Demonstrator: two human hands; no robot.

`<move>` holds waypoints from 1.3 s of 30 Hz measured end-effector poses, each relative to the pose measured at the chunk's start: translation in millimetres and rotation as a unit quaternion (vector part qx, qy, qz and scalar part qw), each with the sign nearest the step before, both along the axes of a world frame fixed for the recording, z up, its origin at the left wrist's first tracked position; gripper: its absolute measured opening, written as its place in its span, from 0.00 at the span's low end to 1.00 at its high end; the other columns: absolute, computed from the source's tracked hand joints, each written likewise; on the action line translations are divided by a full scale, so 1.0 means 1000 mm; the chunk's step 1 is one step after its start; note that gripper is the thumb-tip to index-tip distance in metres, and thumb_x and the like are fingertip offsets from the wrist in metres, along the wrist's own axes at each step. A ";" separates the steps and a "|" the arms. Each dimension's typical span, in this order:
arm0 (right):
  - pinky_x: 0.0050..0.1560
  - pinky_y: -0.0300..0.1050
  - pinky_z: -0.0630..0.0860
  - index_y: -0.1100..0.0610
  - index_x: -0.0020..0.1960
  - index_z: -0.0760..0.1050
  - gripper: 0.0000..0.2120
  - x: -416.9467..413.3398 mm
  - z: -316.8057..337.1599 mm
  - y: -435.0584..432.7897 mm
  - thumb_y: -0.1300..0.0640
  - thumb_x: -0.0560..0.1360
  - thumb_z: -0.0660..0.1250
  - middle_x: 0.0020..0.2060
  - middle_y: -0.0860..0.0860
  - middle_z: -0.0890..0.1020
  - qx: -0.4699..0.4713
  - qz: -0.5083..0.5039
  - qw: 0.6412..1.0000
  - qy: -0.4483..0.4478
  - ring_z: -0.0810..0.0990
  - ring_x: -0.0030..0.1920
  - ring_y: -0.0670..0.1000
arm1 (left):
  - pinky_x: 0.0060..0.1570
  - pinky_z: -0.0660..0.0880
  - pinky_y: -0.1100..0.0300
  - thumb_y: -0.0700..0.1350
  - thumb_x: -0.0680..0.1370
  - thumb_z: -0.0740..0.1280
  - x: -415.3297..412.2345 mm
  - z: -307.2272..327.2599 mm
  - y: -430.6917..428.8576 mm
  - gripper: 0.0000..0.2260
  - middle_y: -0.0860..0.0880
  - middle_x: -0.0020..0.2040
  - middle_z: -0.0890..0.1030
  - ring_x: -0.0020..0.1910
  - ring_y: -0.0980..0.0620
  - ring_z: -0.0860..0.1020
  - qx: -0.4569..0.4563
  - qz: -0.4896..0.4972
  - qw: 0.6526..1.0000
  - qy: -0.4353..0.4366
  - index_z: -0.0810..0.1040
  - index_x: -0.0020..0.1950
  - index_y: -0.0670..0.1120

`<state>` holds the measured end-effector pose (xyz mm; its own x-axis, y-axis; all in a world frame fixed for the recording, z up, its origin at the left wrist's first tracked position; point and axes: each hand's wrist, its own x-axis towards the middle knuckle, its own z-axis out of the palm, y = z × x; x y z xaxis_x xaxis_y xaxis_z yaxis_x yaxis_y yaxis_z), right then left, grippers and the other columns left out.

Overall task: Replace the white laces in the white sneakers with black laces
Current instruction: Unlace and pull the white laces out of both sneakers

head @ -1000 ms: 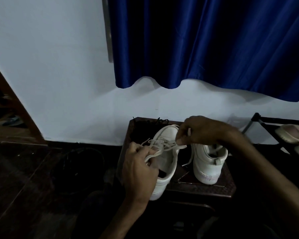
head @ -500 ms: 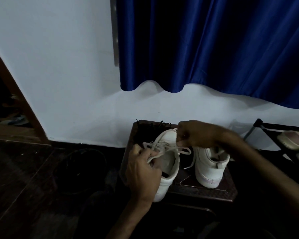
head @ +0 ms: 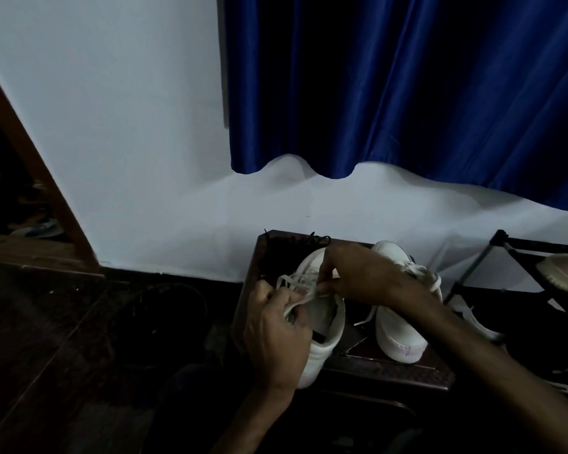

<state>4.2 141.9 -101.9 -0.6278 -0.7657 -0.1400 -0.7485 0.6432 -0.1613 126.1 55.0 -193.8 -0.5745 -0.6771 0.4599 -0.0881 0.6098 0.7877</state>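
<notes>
The left hand (head: 276, 335) and right hand (head: 358, 276) each pinch the white lace (head: 304, 299) on the lower-centre sneaker (head: 322, 353); best to draw it out eyelet by eyelet, gently.

A dim room in a home: a blue curtain (head: 407, 86) hangs against a white wall (head: 128, 126), a wooden door frame (head: 30, 158) stands at left, and a metal shoe rack (head: 505, 240) with a shoe (head: 561, 273) on it stands at right
</notes>
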 end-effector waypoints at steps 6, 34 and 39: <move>0.47 0.35 0.70 0.51 0.46 0.84 0.10 -0.006 0.008 0.006 0.46 0.75 0.69 0.40 0.41 0.81 0.015 0.004 0.993 -0.118 0.76 0.43 0.39 | 0.37 0.63 0.79 0.37 0.65 0.75 0.000 -0.002 0.001 0.09 0.56 0.40 0.73 0.37 0.63 0.69 0.000 0.002 1.000 0.019 0.80 0.36 0.50; 0.47 0.46 0.75 0.59 0.45 0.82 0.10 0.002 0.029 0.015 0.53 0.76 0.68 0.45 0.55 0.83 0.077 0.007 0.996 -0.035 0.80 0.47 0.52 | 0.33 0.61 0.71 0.37 0.64 0.75 0.002 0.008 0.003 0.10 0.56 0.40 0.74 0.38 0.56 0.73 -0.014 0.004 1.000 0.007 0.79 0.35 0.52; 0.50 0.41 0.71 0.44 0.39 0.75 0.08 -0.022 0.079 0.060 0.51 0.76 0.68 0.47 0.42 0.77 0.132 -0.029 0.990 -0.044 0.75 0.45 0.42 | 0.35 0.62 0.80 0.38 0.65 0.75 0.001 0.008 0.003 0.09 0.55 0.39 0.74 0.39 0.57 0.72 -0.028 0.007 1.000 0.012 0.80 0.36 0.51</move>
